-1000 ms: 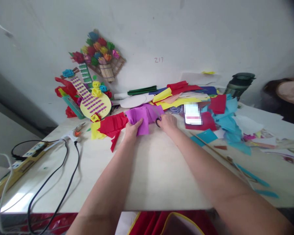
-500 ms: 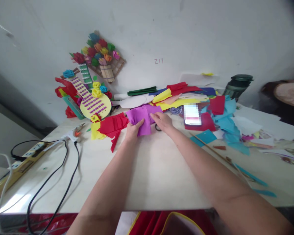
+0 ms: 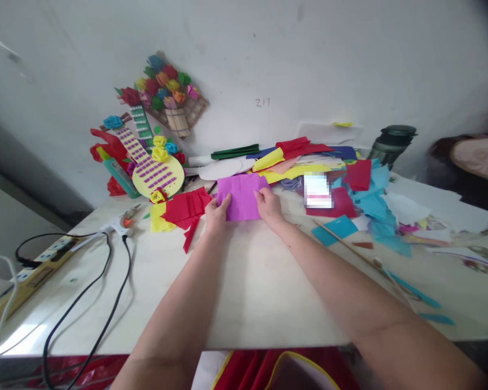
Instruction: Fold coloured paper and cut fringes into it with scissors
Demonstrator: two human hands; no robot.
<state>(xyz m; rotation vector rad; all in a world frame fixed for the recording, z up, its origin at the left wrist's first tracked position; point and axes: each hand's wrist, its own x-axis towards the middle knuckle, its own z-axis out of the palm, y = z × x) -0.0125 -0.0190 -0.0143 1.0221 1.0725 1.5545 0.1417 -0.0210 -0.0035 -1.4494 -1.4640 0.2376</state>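
A purple sheet of crepe paper (image 3: 243, 197) is stretched between my two hands, raised a little above the table. My left hand (image 3: 217, 212) pinches its left edge, thumb on top. On the opposite edge my right hand (image 3: 269, 206) grips it between thumb and curled fingers. Just left of my left hand lie folded red paper pieces (image 3: 187, 207) over a yellow paper piece (image 3: 158, 219). Behind the purple sheet is a pile of coloured paper, with a yellow strip (image 3: 293, 173) near my right hand.
A glue gun (image 3: 120, 223) with a black cord and a power strip (image 3: 44, 262) lie at left. Paper-flower crafts (image 3: 158, 173) lean on the wall. To the right are a phone (image 3: 318, 190), blue paper scraps (image 3: 374, 206), a thin stick (image 3: 345, 244) and a dark bottle (image 3: 393, 145).
The purple paper has gone from creased and uneven to a flatter rectangle. My right hand has shifted slightly and now grips its right edge; my left hand moved a little left.
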